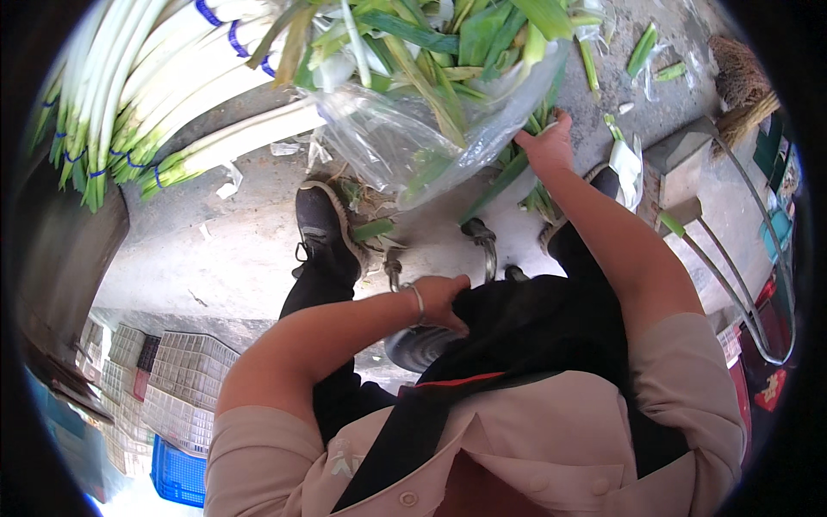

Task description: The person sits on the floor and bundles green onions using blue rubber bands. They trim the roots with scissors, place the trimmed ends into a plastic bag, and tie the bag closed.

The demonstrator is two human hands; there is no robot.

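My right hand reaches to the edge of a clear plastic bag. Green onion leaves run between its thumb and fingers; the fingertips are partly hidden. Loose green trimmings are heaped on and in the bag. Over my lap, my left hand has its thumb and fingers around the edge of a black apron. Long white-stemmed onions lie at the upper left, bundled with blue tape. One bundle reaches towards the bag.
Between my shoes are metal stool legs; part of the round seat shows. A metal-framed hand truck and a broom are at right. Plastic crates stand lower left. Scraps litter the concrete floor.
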